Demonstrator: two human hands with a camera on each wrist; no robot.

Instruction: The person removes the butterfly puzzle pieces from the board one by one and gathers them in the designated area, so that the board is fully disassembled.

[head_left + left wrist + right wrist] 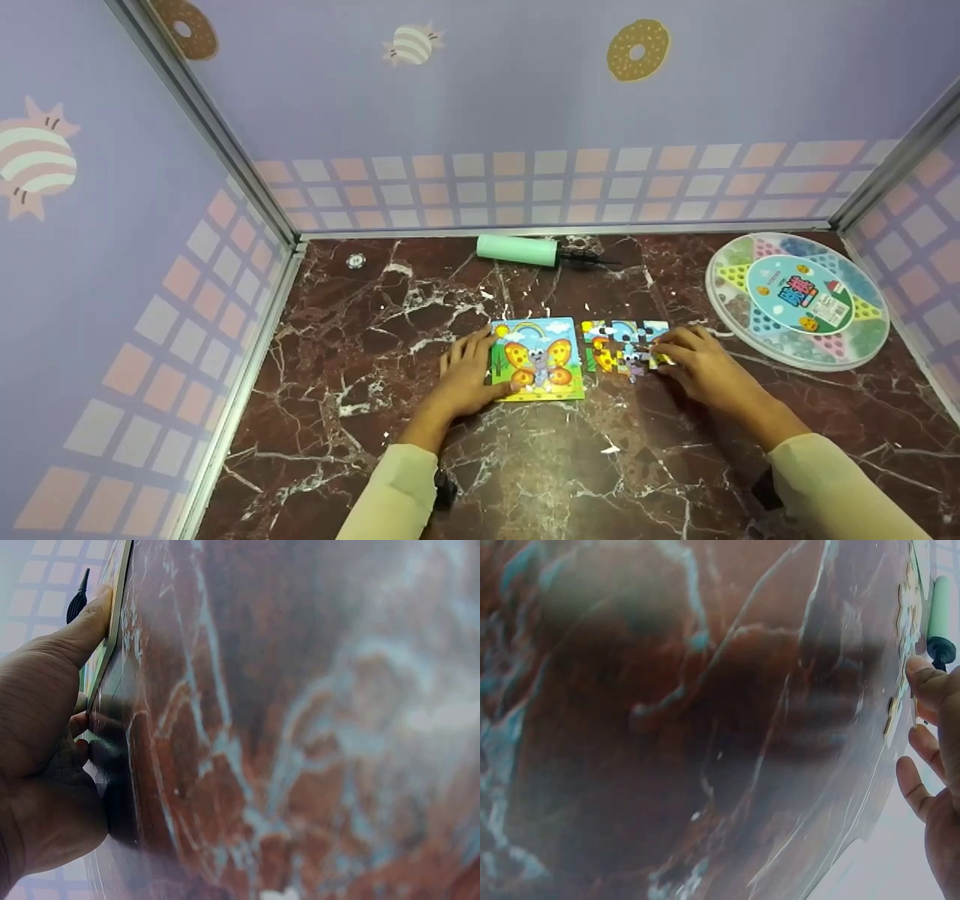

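A square butterfly picture board [551, 360] lies on the dark marbled table. My left hand [469, 375] grips it at the left edge, thumb near the lower corner and fingers along the upper left side. In the left wrist view the thumb [86, 626] rests against the board's rim. Just right of the board are joined jigsaw pieces [619, 331] showing the same butterfly picture. My right hand [709, 367] pinches a puzzle piece [660, 360] at their right side. The right wrist view shows the thumb [922, 675] by the pieces' edge; the fingers partly hide the held piece.
A mint-green cylinder with a black nozzle [517, 250] lies behind the board. At the right is a round Chinese checkers box [799, 300]. A small round chip [356, 261] sits at back left. Patterned walls [525, 112] enclose the table.
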